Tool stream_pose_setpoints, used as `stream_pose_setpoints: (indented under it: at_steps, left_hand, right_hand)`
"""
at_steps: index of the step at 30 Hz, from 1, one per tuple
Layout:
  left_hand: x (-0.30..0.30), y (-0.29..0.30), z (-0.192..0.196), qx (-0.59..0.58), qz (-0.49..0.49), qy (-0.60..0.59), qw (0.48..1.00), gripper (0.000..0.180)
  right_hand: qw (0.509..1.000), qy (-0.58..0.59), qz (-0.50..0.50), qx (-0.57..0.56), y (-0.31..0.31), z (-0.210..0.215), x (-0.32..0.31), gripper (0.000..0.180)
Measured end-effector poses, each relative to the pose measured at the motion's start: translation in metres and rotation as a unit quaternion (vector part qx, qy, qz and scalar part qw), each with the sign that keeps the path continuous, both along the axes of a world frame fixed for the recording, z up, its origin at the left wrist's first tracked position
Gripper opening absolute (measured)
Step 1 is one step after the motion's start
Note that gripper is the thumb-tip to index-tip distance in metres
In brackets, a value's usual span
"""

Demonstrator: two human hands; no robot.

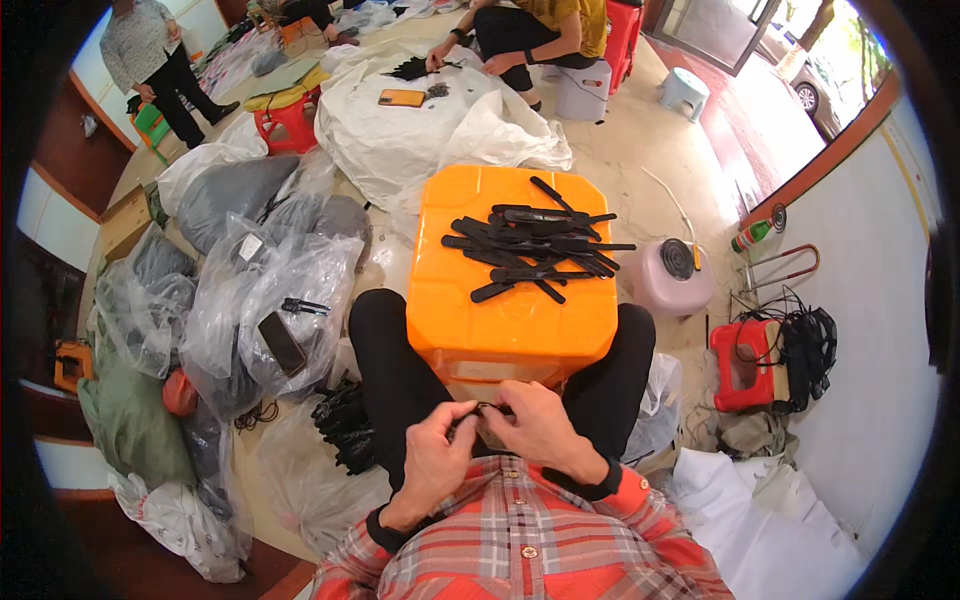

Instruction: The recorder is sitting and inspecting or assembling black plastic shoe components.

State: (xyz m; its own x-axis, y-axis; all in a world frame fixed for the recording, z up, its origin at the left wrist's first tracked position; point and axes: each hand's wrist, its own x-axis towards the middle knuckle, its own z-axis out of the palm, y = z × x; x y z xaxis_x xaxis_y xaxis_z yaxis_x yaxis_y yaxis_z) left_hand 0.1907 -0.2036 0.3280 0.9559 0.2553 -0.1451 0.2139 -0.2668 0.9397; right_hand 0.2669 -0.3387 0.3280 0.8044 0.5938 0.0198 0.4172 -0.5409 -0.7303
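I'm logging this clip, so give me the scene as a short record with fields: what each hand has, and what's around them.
left hand: pinching a small black piece, shared with the other hand
right hand: fingers on the same piece
work surface: orange plastic container between the knees
on it: pile of black strips
person's left: clear bags, a phone
person's right: red stool with black cords

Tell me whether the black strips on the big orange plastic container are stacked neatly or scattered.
Scattered. The black strips lie crisscrossed in a loose heap on the flat top of the orange plastic container, pointing in different directions, some overlapping.
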Motion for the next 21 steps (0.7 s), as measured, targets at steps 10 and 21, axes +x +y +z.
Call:
stream_pose_setpoints:
  at_steps: [10, 21]
  left_hand:
    - [-0.025, 0.051, -0.008, -0.124, 0.125, 0.059, 0.983, 0.011]
    - [-0.145, 0.221, -0.122, -0.133, 0.392, 0.214, 0.885, 0.015]
  right_hand:
    - [0.972, 0.2, 0.109, 0.057, 0.039, -0.009, 0.004, 0.018]
    - [0.975, 0.185, 0.116, 0.027, 0.069, -0.014, -0.001, 0.021]
